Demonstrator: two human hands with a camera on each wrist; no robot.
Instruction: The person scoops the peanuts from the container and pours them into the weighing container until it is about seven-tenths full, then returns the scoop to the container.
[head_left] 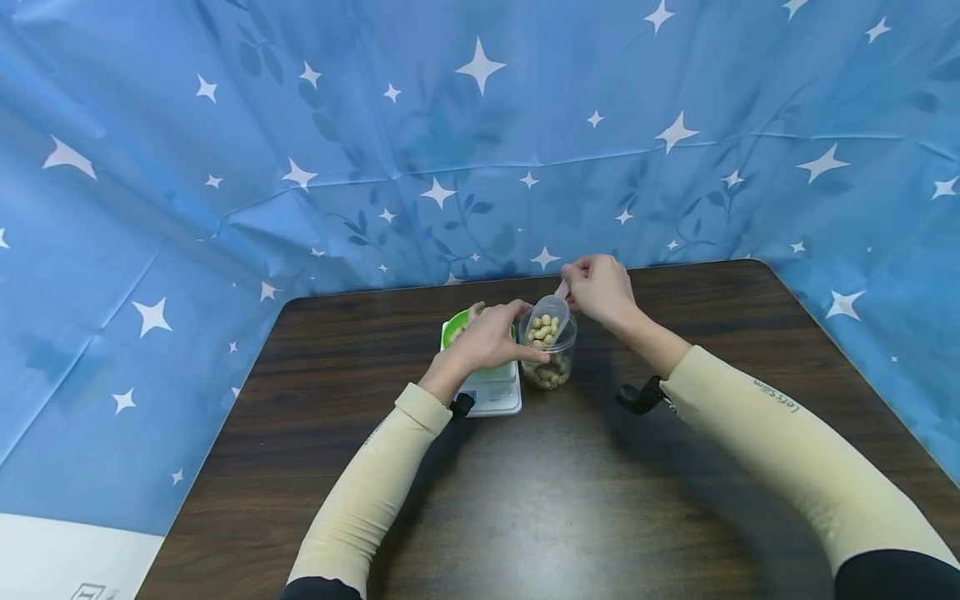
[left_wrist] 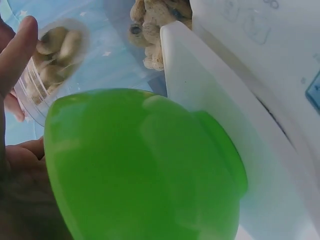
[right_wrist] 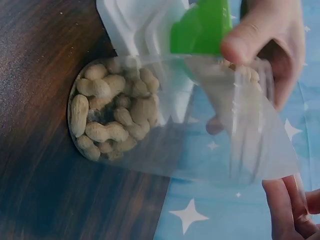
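Note:
My left hand (head_left: 491, 337) holds a clear plastic jar (head_left: 551, 367) near its rim, thumb on the near side and fingers behind. Peanuts in their shells (right_wrist: 107, 110) fill the lower part of the jar. With my right hand (head_left: 600, 287) I pinch the handle of a translucent scoop (head_left: 551, 309), which slants down into the jar's mouth. Several peanuts lie in the scoop. Left of the jar, a green bowl (left_wrist: 135, 165) stands on a white kitchen scale (head_left: 495, 400), partly hidden under my left hand and wrist.
The dark wooden table (head_left: 555, 500) reaches back to a blue curtain (head_left: 480, 150) printed with white stars. Black wrist straps show at both wrists. A white panel (head_left: 67, 554) is at the lower left.

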